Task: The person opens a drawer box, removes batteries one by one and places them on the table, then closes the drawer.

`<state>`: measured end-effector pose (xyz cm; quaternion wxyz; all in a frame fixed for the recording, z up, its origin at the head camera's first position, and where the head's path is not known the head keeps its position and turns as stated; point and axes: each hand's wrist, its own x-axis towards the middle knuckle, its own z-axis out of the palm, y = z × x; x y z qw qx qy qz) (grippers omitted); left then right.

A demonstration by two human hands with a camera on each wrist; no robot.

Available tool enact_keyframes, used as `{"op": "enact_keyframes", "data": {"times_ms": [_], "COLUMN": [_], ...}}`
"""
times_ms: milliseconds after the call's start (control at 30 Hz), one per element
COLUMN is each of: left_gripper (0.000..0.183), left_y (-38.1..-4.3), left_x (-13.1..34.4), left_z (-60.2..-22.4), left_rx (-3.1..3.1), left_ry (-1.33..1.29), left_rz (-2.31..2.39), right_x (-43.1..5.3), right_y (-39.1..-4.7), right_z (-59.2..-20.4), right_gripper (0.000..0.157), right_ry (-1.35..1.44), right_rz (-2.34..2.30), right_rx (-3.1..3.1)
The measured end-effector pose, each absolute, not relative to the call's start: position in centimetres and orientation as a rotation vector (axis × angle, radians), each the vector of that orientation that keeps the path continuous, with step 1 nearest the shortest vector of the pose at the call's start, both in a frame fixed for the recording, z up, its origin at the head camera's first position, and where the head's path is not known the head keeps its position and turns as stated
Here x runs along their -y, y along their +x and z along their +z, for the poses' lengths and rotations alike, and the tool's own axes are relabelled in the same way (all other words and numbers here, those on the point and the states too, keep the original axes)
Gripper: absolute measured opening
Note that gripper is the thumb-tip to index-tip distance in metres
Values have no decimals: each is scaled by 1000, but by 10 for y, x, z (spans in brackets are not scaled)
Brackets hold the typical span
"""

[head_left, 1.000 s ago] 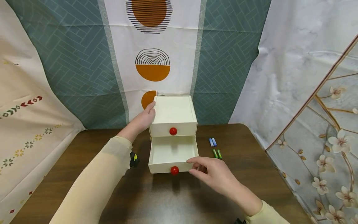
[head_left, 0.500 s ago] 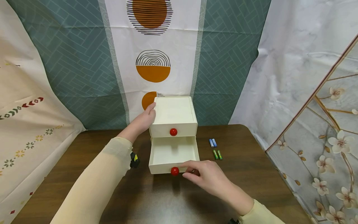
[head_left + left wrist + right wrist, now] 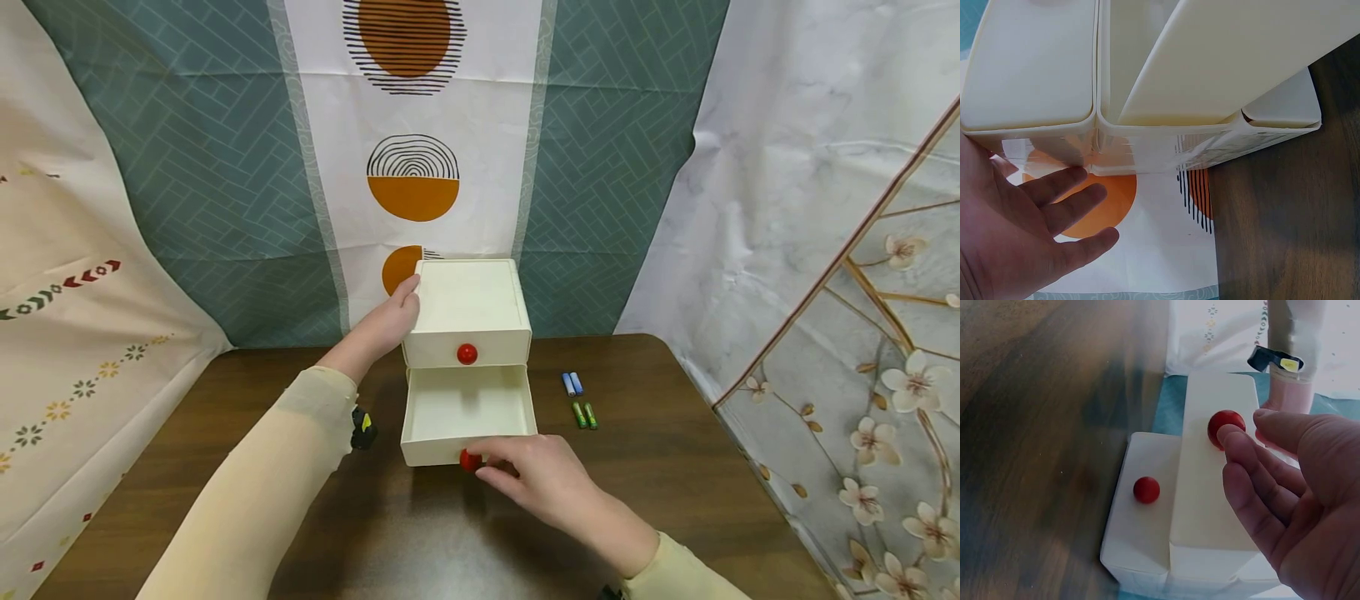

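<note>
A cream drawer cabinet (image 3: 472, 296) stands on the table, its middle drawer (image 3: 465, 404) pulled out with nothing lying inside. My left hand (image 3: 386, 325) rests against the cabinet's left side near the top; its fingers are extended in the left wrist view. My right hand (image 3: 543, 479) is at the pulled-out drawer's red knob (image 3: 1225, 428), with its fingers bent. Its index fingertip overlaps the knob, while the thumb tip looks apart from it. In the right wrist view a lower drawer (image 3: 1141, 531) with its own red knob shows beside the pulled-out one.
Two blue batteries (image 3: 572, 384) and two green batteries (image 3: 585, 416) lie on the brown table (image 3: 652, 467) right of the cabinet. A patterned cloth (image 3: 615, 167) hangs close behind it. The top drawer (image 3: 498, 348) is closed.
My right hand has moved left along the drawer front, from its right corner to the red knob. The left hand and the drawer have stayed in place.
</note>
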<state>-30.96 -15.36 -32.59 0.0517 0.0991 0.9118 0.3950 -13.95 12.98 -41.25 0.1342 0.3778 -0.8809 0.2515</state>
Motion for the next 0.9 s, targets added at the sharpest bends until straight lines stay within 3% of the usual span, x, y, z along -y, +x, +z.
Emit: {"op": "enact_keyframes", "data": {"times_ms": [900], "left_gripper": [67], "left_y": [-311], "left_x": [152], "left_z": [-326], "left_rx": [-2778], "left_ry": [285], "left_rz": [1225], "right_x": [-117], "right_y": [-145], "right_z": [-420], "right_gripper": [20], "right_ry": [1063], "right_rz": [630], "right_rx": [2561]}}
